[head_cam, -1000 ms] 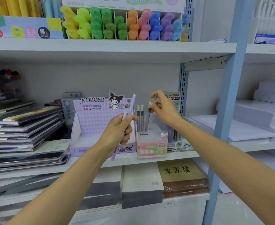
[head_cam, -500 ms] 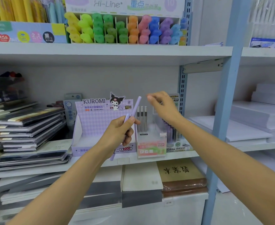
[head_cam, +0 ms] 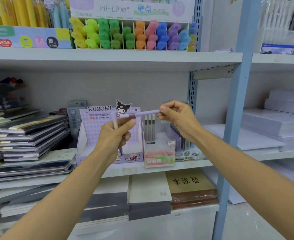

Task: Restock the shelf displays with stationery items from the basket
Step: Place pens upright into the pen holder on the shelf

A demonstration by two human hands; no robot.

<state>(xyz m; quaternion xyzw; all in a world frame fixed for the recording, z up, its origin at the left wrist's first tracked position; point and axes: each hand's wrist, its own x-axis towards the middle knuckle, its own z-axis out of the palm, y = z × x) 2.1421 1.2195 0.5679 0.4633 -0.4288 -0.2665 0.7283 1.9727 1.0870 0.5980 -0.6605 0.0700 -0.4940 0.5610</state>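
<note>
A lilac pen [head_cam: 142,113] with a grey band lies level in front of the purple Kuromi display box [head_cam: 97,122]. My right hand [head_cam: 175,116] pinches the pen's right end. Its left end sits just above the thumb of my left hand [head_cam: 115,135]; I cannot tell if they touch. My left hand is closed around a second pale lilac pen [head_cam: 115,121] that stands upright out of the fist. To the right of the box, a clear holder [head_cam: 159,155] keeps three grey pens [head_cam: 149,125] upright. The basket is out of view.
Colourful highlighters [head_cam: 128,34] fill a Hi-Line display on the shelf above. Stacked notebooks [head_cam: 28,141] lie to the left, and white paper reams [head_cam: 284,122] to the right past a blue upright post [head_cam: 236,110]. Notebooks and a brown pad [head_cam: 191,186] sit on the shelf below.
My right hand came back from the clear holder and now grips the end of a lilac pen held level. My left hand rose slightly, its pen turning upright.
</note>
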